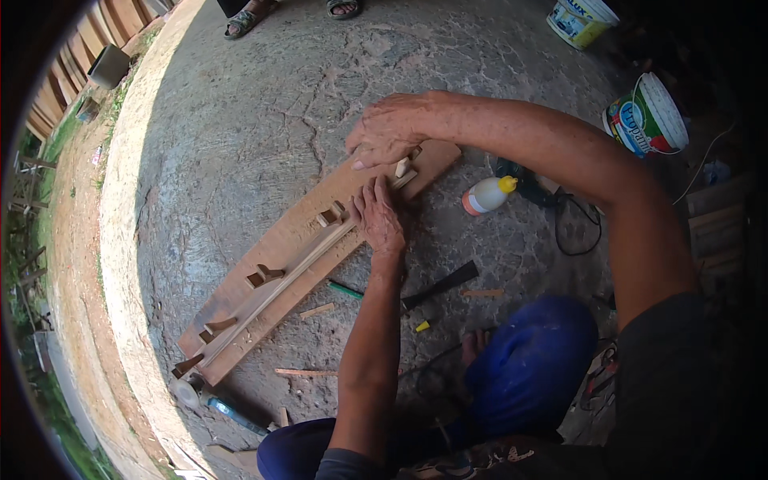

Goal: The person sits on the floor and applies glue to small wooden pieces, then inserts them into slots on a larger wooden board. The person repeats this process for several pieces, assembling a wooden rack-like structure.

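A long wooden board (240, 296) lies slantwise on the ground, with thin wooden strips (300, 268) running along it. Several small notched wooden blocks (330, 214) stand along the strips. My left hand (379, 216) rests on the strips toward the far end, its fingers stretched over the wood. Just beyond it, my right hand (390, 128) bends down over the board's far part with curled fingers. What those fingers close on is hidden under the hand. Beside the right hand a pale wooden peg (402, 168) sticks up from a block.
Right of the board stand a glue bottle (490, 195) with a yellow cap and a dark corded tool (524, 186). A dark flat blade (442, 286) and a green pen-like stick (345, 290) lie nearer. An angle grinder (232, 410) touches the near-left side. Buckets (644, 120) and another person's sandalled feet (242, 22) are farther off.
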Tool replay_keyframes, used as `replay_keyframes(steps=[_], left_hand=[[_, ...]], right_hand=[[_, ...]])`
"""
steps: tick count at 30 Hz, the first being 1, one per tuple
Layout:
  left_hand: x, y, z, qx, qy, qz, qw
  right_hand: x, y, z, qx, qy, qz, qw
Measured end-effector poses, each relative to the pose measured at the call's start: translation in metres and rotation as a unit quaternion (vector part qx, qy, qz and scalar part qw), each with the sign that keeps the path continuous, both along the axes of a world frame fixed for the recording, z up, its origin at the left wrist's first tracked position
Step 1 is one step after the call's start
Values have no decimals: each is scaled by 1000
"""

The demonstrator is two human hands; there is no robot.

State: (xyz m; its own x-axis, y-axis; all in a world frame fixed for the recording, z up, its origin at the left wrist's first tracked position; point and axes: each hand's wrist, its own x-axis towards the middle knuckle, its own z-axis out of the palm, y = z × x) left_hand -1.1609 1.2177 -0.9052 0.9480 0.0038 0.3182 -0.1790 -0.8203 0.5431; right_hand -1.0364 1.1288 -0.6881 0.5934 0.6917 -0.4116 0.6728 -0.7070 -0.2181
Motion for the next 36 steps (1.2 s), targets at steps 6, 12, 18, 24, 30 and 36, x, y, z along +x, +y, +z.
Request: replay_keyframes(steps=[6,12,18,24,30,36], left_hand=[[7,10,-8,31,-54,-11,998],[5,7,3,43,-53,-35,997],[5,5,5,53,-60,-31,996],[3,2,7,60,-52,-24,997],[4,3,5,52,-60,-28,996],[3,2,6,47,-35,-33,998]], right_hand=[[-3,-57,-2,118,13,-177,977],[-28,-76,-45,240,114,-280,922],[-21,-72,-64,196,-16,-167,966],[-20,-72,-70,210,-5,-177,961],[-20,-70,-66,213,-12,-184,960],[-17,-72,-70,199,-6,-182,963]])
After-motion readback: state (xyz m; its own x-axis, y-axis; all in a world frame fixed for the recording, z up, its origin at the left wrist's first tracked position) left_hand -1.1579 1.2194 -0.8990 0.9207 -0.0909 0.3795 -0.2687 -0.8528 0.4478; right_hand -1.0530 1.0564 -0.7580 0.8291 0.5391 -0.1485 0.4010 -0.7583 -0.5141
